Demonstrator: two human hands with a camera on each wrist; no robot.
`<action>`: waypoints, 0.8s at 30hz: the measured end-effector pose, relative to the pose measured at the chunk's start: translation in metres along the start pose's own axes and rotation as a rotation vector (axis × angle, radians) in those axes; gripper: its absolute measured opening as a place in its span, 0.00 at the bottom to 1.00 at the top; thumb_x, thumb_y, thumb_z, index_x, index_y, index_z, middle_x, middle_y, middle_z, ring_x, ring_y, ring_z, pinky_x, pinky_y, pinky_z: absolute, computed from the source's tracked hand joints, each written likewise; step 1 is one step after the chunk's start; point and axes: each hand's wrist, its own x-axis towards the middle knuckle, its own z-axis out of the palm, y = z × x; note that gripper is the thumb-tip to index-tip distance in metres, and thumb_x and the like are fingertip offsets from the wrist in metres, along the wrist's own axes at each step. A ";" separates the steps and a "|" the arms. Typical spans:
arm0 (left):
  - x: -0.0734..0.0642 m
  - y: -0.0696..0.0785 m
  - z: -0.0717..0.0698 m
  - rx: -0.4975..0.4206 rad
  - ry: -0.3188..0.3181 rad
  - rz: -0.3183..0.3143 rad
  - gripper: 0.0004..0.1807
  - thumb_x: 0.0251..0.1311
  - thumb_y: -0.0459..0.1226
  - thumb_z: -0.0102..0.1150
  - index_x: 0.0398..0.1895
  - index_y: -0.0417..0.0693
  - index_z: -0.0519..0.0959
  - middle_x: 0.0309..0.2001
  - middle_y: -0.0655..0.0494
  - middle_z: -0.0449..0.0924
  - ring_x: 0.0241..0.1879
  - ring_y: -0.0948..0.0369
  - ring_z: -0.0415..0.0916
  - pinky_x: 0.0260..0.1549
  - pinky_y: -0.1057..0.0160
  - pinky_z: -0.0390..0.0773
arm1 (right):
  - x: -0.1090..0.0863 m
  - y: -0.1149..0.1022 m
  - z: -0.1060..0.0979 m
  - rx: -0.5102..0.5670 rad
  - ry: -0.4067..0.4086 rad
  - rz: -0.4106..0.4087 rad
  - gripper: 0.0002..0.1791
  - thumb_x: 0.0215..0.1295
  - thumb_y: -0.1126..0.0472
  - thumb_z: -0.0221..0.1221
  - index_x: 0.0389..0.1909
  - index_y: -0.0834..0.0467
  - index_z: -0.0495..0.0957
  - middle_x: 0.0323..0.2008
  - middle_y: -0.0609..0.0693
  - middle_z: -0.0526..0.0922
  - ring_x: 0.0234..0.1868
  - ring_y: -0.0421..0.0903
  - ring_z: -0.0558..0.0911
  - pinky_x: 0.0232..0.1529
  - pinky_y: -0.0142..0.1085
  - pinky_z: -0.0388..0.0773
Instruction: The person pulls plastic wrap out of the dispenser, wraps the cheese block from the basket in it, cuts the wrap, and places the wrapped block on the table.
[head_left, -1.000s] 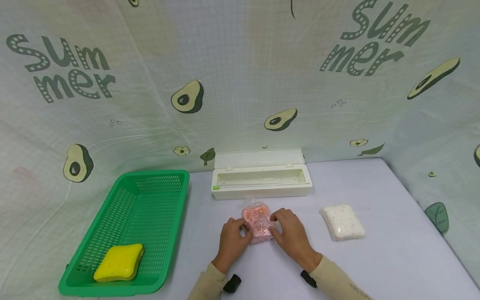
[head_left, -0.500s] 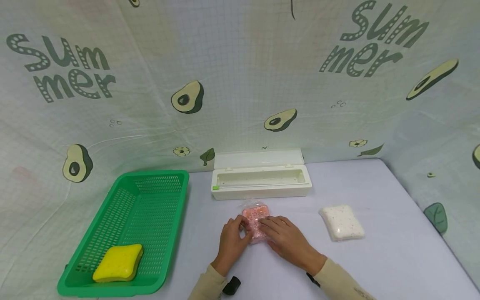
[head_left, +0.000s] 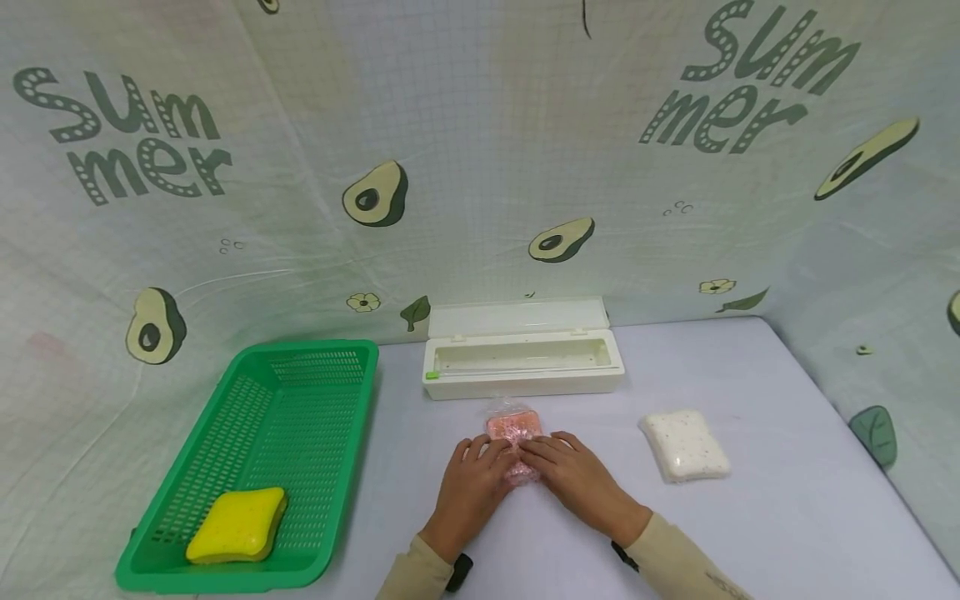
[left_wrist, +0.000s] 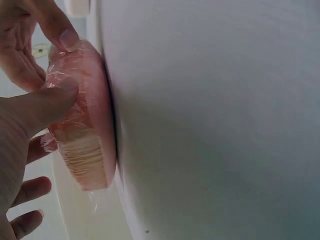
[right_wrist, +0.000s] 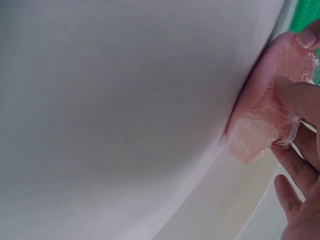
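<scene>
A pink sponge (head_left: 513, 426) in crinkled cling film lies on the table in front of me, its film gathered toward the middle. My left hand (head_left: 471, 482) holds it from the left, and in the left wrist view its thumb (left_wrist: 47, 106) presses the film on the near side. From the right my right hand (head_left: 579, 483) holds the wrapped sponge, with its thumb (right_wrist: 300, 99) against the film in the right wrist view. The fingertips of both hands nearly meet on top. Part of the sponge is hidden under the fingers.
Behind the sponge stands an open white cling film box (head_left: 525, 385) with its lid raised. A green basket (head_left: 358, 433) at the left holds a yellow sponge (head_left: 238, 525). A white speckled sponge (head_left: 686, 446) in film lies at the right. A printed cloth (head_left: 480, 150) hangs behind.
My right hand has moved left over the sponge's top. Then my left hand has come in over it from the left, and the film is drawn toward the middle.
</scene>
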 end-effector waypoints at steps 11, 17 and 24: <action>-0.005 -0.002 -0.005 -0.091 -0.089 -0.031 0.15 0.56 0.50 0.79 0.46 0.64 0.92 0.48 0.71 0.89 0.49 0.63 0.79 0.52 0.56 0.76 | -0.004 -0.008 -0.011 0.083 -0.071 0.021 0.26 0.50 0.63 0.81 0.53 0.55 0.87 0.53 0.47 0.90 0.53 0.44 0.87 0.58 0.44 0.79; -0.005 0.001 -0.010 -0.119 -0.145 -0.017 0.12 0.57 0.49 0.79 0.43 0.63 0.92 0.45 0.70 0.90 0.46 0.64 0.77 0.51 0.58 0.74 | -0.007 -0.013 -0.014 0.078 -0.070 0.002 0.23 0.50 0.63 0.80 0.49 0.53 0.88 0.51 0.47 0.91 0.51 0.44 0.88 0.57 0.43 0.79; -0.002 0.005 -0.011 -0.097 -0.210 -0.045 0.11 0.59 0.49 0.78 0.43 0.63 0.91 0.43 0.70 0.90 0.45 0.63 0.76 0.51 0.59 0.74 | -0.011 -0.016 -0.011 0.041 -0.101 0.004 0.19 0.57 0.59 0.76 0.51 0.53 0.88 0.52 0.47 0.90 0.53 0.45 0.87 0.59 0.45 0.78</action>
